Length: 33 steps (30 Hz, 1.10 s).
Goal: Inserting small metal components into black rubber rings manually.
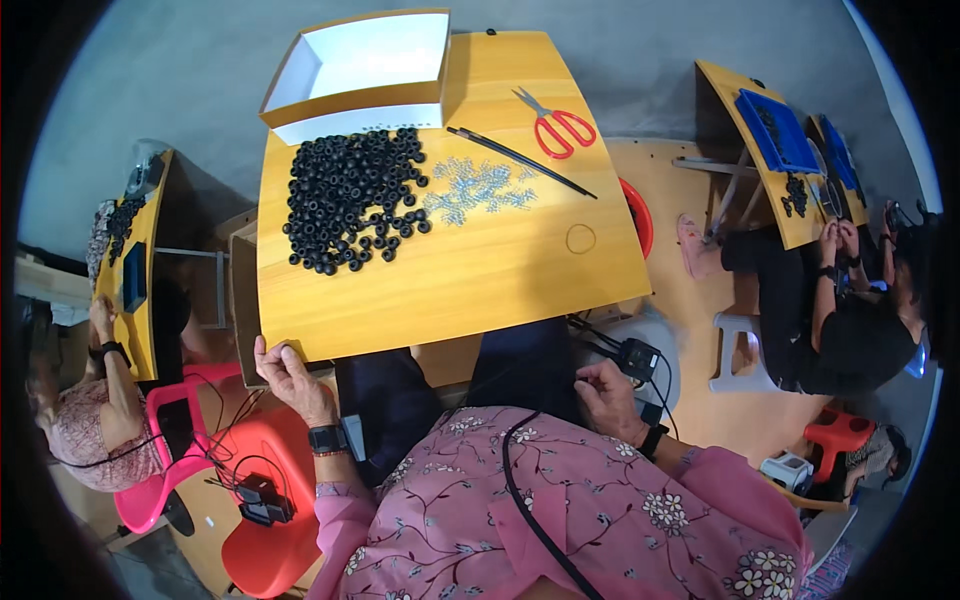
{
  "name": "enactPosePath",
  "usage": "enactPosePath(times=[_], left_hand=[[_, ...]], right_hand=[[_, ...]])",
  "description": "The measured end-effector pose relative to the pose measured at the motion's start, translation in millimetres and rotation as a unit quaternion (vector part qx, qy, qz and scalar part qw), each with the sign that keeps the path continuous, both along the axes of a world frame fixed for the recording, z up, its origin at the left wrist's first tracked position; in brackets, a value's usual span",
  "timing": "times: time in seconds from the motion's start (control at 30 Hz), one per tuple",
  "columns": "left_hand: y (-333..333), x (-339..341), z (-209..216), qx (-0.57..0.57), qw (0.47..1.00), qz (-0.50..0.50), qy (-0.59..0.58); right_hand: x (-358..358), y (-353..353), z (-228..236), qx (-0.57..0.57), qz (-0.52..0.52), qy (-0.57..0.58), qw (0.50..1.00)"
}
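Note:
My left hand (296, 383) is at the near left corner of the yellow table (440, 315), its fingers drawn together at the edge. A small dark spot shows by its fingertips; I cannot make out what it is. Low over my right thigh is my right hand (608, 398), fingers loosely curled, with nothing visible in it. On the table lies a pile of black ring-shaped pieces (350, 195) with holes through them. Beside the pile are small silvery-blue pieces (475, 188). Two thin black rods (525, 160), red-handled scissors (557, 126) and a thin loop (581, 238) lie to their right.
An open box (365, 70) with a white inside stands at the table's far left. A red stool (270, 490) with a black device on it is at my left. People work at yellow tables on both sides; a blue tray (775, 130) is on the right one.

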<state>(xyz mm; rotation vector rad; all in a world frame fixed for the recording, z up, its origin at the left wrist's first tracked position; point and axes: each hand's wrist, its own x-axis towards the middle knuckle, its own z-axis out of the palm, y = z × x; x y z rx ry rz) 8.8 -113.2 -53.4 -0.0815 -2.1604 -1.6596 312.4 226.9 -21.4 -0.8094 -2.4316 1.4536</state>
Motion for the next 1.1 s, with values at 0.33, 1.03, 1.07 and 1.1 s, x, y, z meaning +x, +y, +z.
enactPosePath(times=[0.33,1.03,1.07,1.1], left_hand=[[26,31,77,0.052,0.992,-0.108,0.027],[92,29,74,0.189,0.878,-0.413,-0.154],[93,28,72,0.194,0.878,-0.407,-0.159],[95,28,71,0.2,0.879,-0.401,-0.165]], right_hand=[[-73,-3,49,-0.141,-0.062,0.165,0.974],[-213,-62,64,-0.278,0.203,0.194,0.919],[-217,-63,66,-0.265,0.203,0.203,0.921],[-219,-63,67,-0.253,0.202,0.211,0.922]])
